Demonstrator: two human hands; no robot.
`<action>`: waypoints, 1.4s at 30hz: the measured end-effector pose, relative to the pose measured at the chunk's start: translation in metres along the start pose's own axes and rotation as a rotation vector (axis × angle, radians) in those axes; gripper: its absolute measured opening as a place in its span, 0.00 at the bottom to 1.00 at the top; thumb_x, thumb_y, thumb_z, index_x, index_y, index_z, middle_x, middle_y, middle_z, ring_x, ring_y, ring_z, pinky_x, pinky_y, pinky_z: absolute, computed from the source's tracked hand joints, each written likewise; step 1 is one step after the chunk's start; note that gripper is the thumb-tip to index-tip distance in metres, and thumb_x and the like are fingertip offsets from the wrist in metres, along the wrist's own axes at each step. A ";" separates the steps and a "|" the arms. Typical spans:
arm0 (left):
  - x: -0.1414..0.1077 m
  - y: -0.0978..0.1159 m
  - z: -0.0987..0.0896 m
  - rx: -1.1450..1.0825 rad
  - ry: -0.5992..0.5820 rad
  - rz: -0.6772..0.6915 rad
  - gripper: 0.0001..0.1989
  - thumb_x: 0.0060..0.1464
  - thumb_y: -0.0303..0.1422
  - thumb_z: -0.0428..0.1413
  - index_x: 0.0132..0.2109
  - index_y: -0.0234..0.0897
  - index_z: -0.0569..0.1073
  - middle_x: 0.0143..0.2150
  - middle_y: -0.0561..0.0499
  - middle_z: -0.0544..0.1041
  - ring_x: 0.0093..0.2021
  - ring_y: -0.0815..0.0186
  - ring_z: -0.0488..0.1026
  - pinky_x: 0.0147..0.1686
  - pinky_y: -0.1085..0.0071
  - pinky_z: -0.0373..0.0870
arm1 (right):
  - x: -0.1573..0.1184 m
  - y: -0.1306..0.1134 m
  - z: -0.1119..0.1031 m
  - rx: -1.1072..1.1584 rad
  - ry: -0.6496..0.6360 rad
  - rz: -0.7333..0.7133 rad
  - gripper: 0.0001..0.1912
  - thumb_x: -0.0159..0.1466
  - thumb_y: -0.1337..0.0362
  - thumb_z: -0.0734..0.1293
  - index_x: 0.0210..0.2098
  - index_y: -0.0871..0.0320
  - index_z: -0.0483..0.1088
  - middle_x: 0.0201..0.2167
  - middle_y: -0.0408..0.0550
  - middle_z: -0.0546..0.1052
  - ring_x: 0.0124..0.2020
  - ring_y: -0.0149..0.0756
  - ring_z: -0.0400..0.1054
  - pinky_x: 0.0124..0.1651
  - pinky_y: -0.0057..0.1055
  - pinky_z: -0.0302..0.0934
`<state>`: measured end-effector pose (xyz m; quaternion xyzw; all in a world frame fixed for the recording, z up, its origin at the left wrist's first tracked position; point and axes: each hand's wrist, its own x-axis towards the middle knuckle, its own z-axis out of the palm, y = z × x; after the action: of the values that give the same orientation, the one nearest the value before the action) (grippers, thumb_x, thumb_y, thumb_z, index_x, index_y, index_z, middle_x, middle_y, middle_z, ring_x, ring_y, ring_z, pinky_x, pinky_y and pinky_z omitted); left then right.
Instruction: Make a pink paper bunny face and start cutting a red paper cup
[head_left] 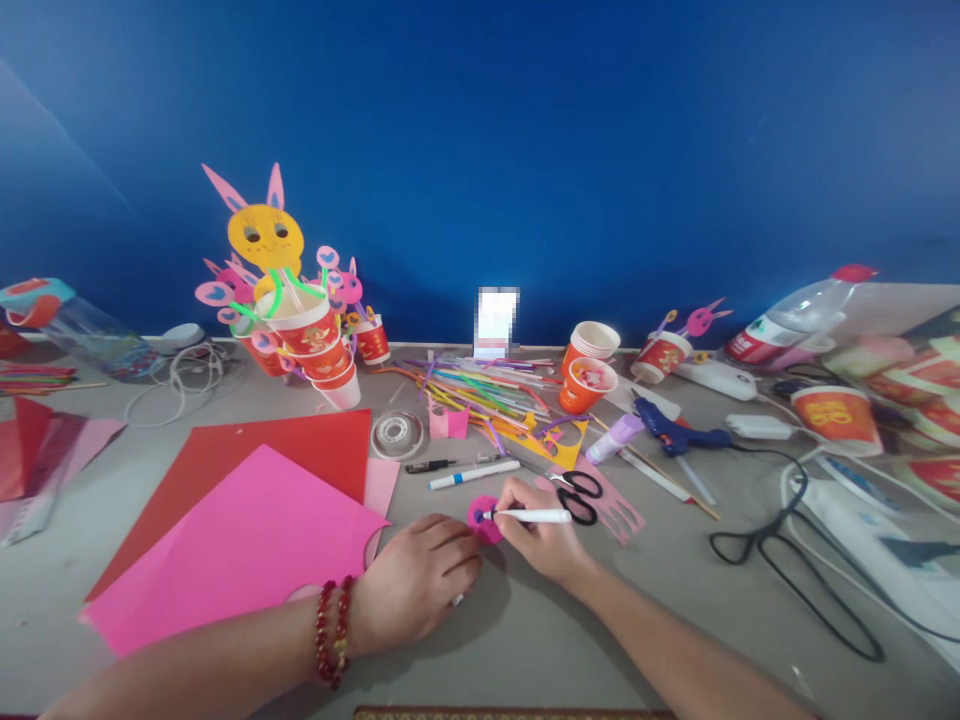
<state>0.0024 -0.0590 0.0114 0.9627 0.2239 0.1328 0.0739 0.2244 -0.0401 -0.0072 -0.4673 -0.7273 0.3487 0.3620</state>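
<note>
My right hand (pixel 544 535) is closed around a white marker (pixel 544 516), its tip on a purple patch on a small pink paper disc (pixel 487 532). My left hand (pixel 420 580) lies on the table with bent fingers pressed together, its fingertips at the disc's left edge, holding it down. A small pale thing shows under the left fingers; I cannot make it out. Just beyond the disc lie a blue-banded marker (pixel 474 475) and a black pen (pixel 450 463). Black-handled scissors (pixel 579 497) rest by my right hand.
Pink (pixel 247 560) and red (pixel 217 460) sheets lie left. Behind are decorated paper cups (pixel 307 335), coloured pipe cleaners (pixel 480 390), a tape roll (pixel 396 434) and stacked cups (pixel 589 385). A blue glue gun (pixel 675 430), its black cord and a plastic bottle (pixel 802 310) occupy the right.
</note>
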 end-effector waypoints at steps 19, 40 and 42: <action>0.000 0.000 -0.003 -0.010 -0.007 -0.003 0.11 0.61 0.29 0.52 0.50 0.35 0.69 0.54 0.47 0.74 0.56 0.61 0.67 0.57 0.62 0.64 | 0.002 -0.003 -0.001 0.014 0.035 0.000 0.09 0.59 0.72 0.61 0.25 0.55 0.61 0.20 0.37 0.65 0.22 0.30 0.58 0.26 0.26 0.51; 0.000 0.001 -0.002 -0.017 0.013 0.002 0.11 0.62 0.29 0.50 0.50 0.36 0.70 0.54 0.46 0.75 0.55 0.60 0.68 0.56 0.62 0.65 | -0.002 0.000 0.000 -0.017 -0.009 -0.024 0.07 0.58 0.72 0.62 0.26 0.55 0.62 0.21 0.38 0.68 0.24 0.30 0.61 0.28 0.26 0.54; 0.000 0.001 -0.002 -0.019 0.008 0.002 0.11 0.62 0.29 0.50 0.50 0.35 0.70 0.54 0.46 0.74 0.56 0.60 0.68 0.56 0.61 0.64 | -0.002 0.000 0.000 -0.027 -0.016 -0.026 0.07 0.59 0.72 0.62 0.26 0.55 0.62 0.22 0.38 0.69 0.24 0.30 0.62 0.28 0.26 0.54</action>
<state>0.0023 -0.0594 0.0140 0.9616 0.2221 0.1386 0.0821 0.2251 -0.0414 -0.0078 -0.4599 -0.7408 0.3380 0.3543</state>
